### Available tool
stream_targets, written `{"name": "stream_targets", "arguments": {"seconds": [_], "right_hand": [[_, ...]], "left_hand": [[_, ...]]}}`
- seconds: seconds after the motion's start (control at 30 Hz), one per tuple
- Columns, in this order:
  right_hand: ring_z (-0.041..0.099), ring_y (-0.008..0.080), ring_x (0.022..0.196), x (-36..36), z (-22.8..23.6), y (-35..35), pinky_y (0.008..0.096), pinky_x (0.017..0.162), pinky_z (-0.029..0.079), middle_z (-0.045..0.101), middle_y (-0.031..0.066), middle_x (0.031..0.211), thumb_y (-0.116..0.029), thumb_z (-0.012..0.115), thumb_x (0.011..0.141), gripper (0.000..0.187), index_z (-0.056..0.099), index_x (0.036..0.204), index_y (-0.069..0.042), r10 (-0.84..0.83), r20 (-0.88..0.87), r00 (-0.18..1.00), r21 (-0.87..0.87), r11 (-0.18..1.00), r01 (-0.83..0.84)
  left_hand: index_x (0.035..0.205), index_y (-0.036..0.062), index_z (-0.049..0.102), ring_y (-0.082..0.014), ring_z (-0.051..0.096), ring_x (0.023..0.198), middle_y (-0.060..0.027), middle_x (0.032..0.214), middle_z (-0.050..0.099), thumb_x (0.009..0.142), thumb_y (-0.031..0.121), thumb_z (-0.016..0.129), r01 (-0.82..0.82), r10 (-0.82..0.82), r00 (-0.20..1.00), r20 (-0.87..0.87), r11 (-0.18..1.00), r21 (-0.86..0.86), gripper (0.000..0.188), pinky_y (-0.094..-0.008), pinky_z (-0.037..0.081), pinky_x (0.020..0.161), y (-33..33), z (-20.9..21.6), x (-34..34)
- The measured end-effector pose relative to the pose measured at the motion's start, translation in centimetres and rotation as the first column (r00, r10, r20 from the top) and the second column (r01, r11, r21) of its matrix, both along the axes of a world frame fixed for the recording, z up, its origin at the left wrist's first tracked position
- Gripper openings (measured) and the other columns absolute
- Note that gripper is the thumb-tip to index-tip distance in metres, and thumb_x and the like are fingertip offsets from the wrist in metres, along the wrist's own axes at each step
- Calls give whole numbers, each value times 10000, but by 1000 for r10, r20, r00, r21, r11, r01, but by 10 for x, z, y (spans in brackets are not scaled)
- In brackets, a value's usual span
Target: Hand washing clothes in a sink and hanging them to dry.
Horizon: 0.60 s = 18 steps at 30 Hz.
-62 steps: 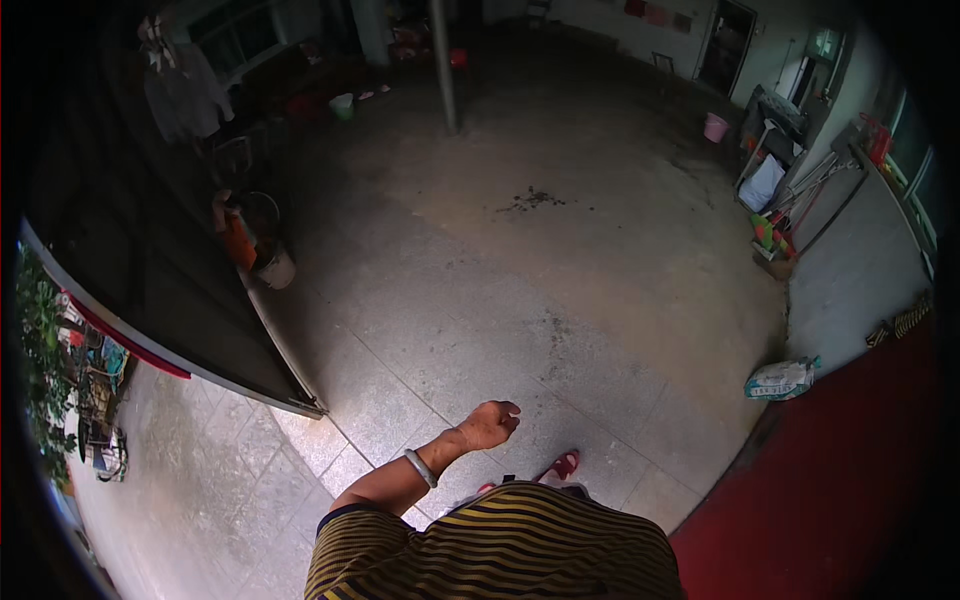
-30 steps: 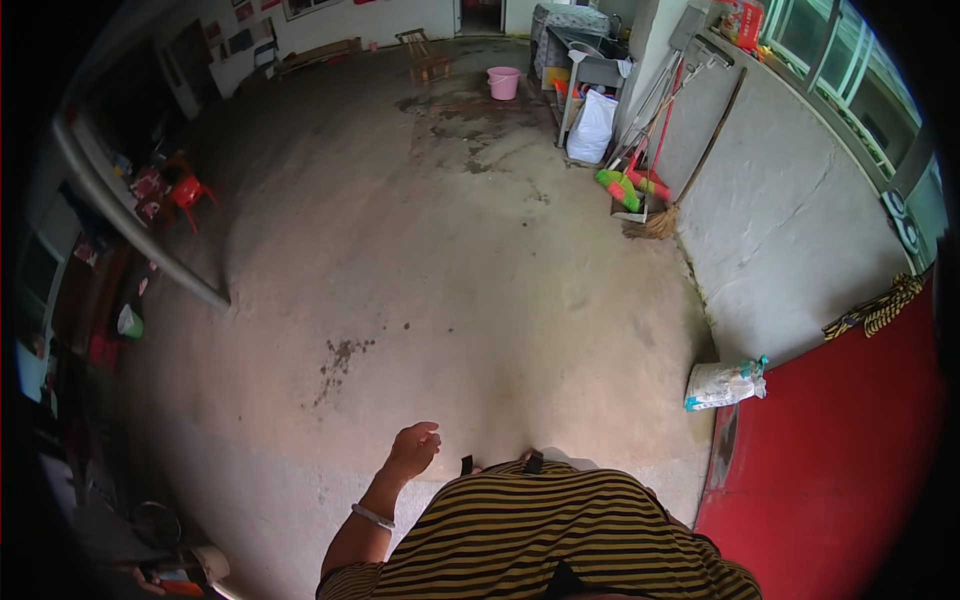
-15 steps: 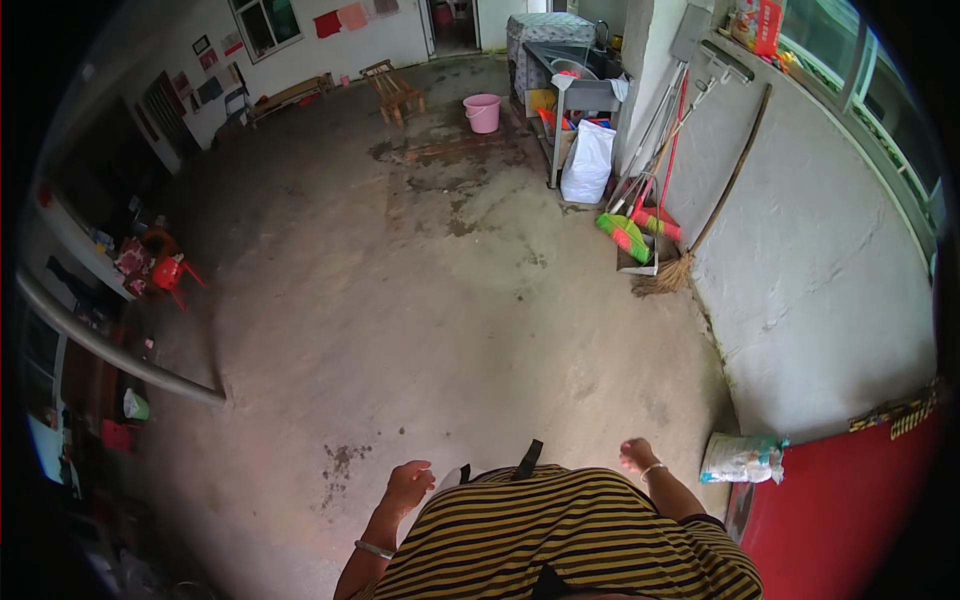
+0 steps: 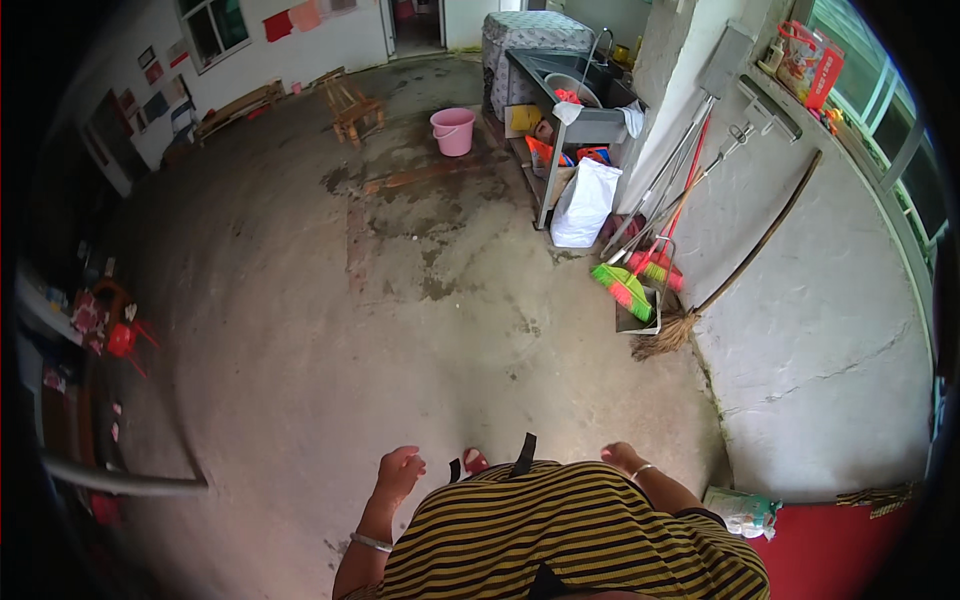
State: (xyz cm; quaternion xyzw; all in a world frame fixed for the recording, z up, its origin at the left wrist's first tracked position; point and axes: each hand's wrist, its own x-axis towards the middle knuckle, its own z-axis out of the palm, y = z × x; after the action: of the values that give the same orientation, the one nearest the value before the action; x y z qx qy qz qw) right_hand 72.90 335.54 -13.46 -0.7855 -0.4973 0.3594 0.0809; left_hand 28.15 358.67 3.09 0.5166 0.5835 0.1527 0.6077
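Observation:
My left hand [image 4: 398, 472] hangs in front of my body with nothing in it, its fingers loosely bent and apart. To the right, my right hand [image 4: 624, 458] is also bare of any object, with fingers relaxed and slightly curled. Neither hand touches anything. Each wrist carries a pale bangle. Between the hands are my striped yellow-and-black top [image 4: 560, 520] and a dark strap [image 4: 525, 455]. Beneath them one foot in a red sandal [image 4: 475, 461] shows on the concrete floor [image 4: 380, 330].
Ahead stand a pink bucket [image 4: 453, 133], a wooden chair [image 4: 350, 107] and a sink unit [image 4: 590, 125] with a white sack [image 4: 586, 205]. Brooms and mops, including a straw broom [image 4: 668, 335], lean on the right wall. Low right sits a bag [image 4: 740, 511]; far left, a red stool [image 4: 122, 340].
The sink, brooms and white sack appear larger and nearer as I move forward. The left-hand pole and the low-right bag have shifted down in view. A red sandal now shows.

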Motion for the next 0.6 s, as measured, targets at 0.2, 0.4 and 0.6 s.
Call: {"name": "stream_targets", "arguments": {"seconds": [0.2,0.4,0.6], "right_hand": [[621,238,559,37,4,30,348,509,501,650,103,707,-122,523,796,129,637,773,-66,-269,43,962,-344,900,267],[621,207,530,166,-88,182,333,416,478,628,120,637,-121,513,787,174,621,674,-46,171,-41,984,-347,921,-175],[523,166,529,240,50,492,317,526,440,592,93,623,-225,485,868,269,583,769,5,-354,-252,901,227,883,410]], "left_hand": [[1133,-48,539,-191,637,766,-141,856,644,833,135,524,248,-246,969,-33,960,129,352,-290,502,701,184,10,85],[1143,-43,538,-191,637,775,-139,855,645,837,137,521,283,-273,956,-105,955,87,356,-289,504,698,319,-9,172],[1168,-53,522,-198,630,767,-152,898,638,845,126,518,261,-258,954,-153,965,5,369,-309,512,658,430,20,225]]}}
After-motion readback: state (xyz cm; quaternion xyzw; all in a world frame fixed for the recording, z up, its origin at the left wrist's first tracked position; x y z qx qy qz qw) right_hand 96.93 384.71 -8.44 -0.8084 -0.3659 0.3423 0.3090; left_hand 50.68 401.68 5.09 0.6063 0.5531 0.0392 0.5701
